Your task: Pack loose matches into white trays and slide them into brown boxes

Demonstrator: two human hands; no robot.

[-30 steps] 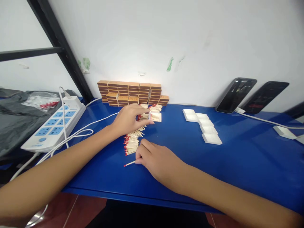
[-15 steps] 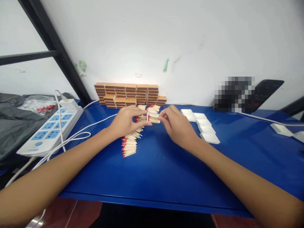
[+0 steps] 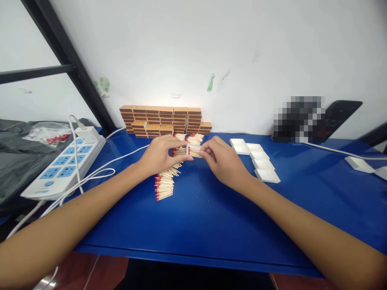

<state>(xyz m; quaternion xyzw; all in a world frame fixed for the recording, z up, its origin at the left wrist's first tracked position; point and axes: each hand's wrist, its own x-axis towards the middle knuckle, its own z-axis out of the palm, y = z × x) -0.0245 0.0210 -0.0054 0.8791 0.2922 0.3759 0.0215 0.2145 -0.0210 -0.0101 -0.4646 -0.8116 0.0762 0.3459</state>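
A small white tray with red-headed matches in it is between my two hands, above the blue table. My left hand grips its left end between thumb and fingers. At its right end, my right hand pinches the tray or the match ends; which of these is too small to tell. Loose matches lie in a curved row below and beside my left hand, red heads to the left. More matches lie just behind the tray.
Stacked matchboxes stand against the wall. Several white trays lie right of my right hand, with more at the far right. A power strip with white cables is on the left. A phone leans at the back right.
My right hand's fingertips have shifted slightly left and down along the tray's right end. My left hand has barely moved and keeps its grip.
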